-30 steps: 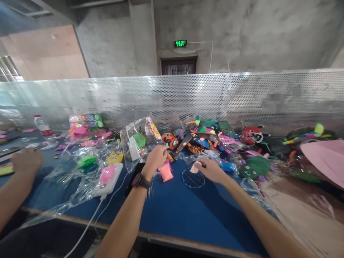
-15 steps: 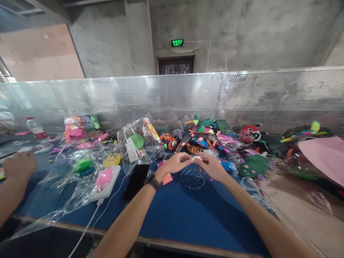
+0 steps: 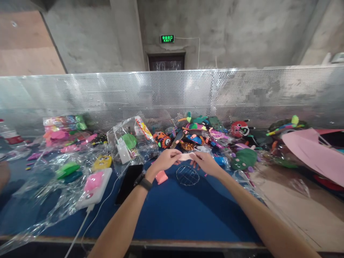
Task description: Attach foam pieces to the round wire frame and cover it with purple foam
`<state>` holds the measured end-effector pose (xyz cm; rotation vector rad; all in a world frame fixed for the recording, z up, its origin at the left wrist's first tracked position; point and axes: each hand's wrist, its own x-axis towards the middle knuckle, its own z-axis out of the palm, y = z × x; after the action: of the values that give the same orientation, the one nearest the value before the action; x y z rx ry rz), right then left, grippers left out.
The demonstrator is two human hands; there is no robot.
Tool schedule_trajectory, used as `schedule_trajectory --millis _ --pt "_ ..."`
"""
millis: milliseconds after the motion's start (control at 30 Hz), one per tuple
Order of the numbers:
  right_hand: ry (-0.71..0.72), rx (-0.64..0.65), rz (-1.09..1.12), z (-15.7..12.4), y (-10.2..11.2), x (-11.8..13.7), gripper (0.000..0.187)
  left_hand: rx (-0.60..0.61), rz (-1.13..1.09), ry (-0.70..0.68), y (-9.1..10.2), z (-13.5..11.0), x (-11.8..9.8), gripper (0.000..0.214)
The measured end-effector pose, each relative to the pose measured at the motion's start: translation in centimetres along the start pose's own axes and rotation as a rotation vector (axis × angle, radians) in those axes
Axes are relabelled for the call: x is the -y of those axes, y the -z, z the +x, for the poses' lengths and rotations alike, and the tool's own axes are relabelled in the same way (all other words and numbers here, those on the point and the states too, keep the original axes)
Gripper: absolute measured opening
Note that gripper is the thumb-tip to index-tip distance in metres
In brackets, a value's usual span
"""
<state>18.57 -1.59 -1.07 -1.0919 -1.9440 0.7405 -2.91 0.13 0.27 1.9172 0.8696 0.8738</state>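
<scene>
Both my hands hold a pale strip of modelling clay above the blue table, pulled out level between them. My left hand pinches its left end, and my right hand grips the other end. Just below them a round wire grid lies flat on the table, touched by neither hand. A coral-coloured piece rests beside my left wrist. Further back, behind my fingers, is a heap of colourful clay figures.
A black phone and a white power bank with a cable lie on the left, among clear plastic bags. A perforated metal screen closes the back. Pink sheet and brown board are at right. Another person's hand shows at the left edge.
My hands have moved apart, and the clay between them has gone from a small lump to a longer strip. The view has turned slightly right; the other person's hand has mostly left it.
</scene>
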Motion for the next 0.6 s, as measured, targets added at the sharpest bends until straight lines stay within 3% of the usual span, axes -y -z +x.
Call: schedule_trajectory --millis 200,433,533,600 --pt "-0.042 0.026 0.172 0.2 -0.1 -0.5 0.036 0.058 0.020 0.037 0.4 -0.6 -0.8 0.032" --pt "-0.024 -0.014 0.123 -0.4 -0.2 1.3 0.029 -0.370 0.469 0.007 1.6 -0.1 0.0 0.022" --pt "-0.022 -0.052 0.104 -0.4 0.1 1.5 0.030 -0.507 0.834 0.138 2.9 -0.8 -0.3 0.022" --pt "-0.005 -0.081 0.091 -0.4 0.2 1.4 0.031 -0.478 0.978 0.265 3.6 -1.5 -0.4 0.022"
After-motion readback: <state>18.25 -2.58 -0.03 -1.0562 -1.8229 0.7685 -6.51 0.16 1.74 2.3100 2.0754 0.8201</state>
